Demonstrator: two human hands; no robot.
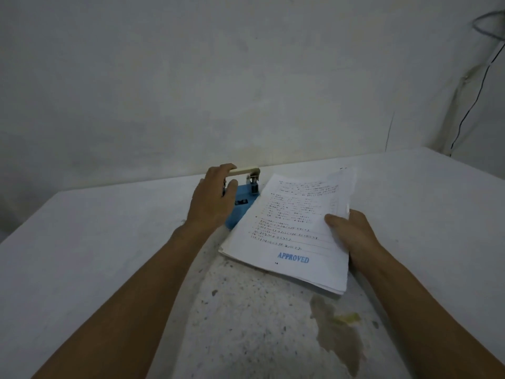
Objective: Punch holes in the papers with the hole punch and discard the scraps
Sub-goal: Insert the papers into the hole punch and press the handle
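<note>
With the left hand (211,198) curled on the hole punch (240,201) handle and the right hand (347,233) pinching the papers (289,231), push their edge fully in, then press straight down.

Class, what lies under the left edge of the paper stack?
The blue base of the hole punch runs under the paper stack. How far in it reaches is covered by the sheets.

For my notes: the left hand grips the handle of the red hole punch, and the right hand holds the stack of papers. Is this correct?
Not quite. In the head view the hole punch has a blue base, not red. The rest holds: the left hand grips its handle and the right hand holds the papers.
</note>
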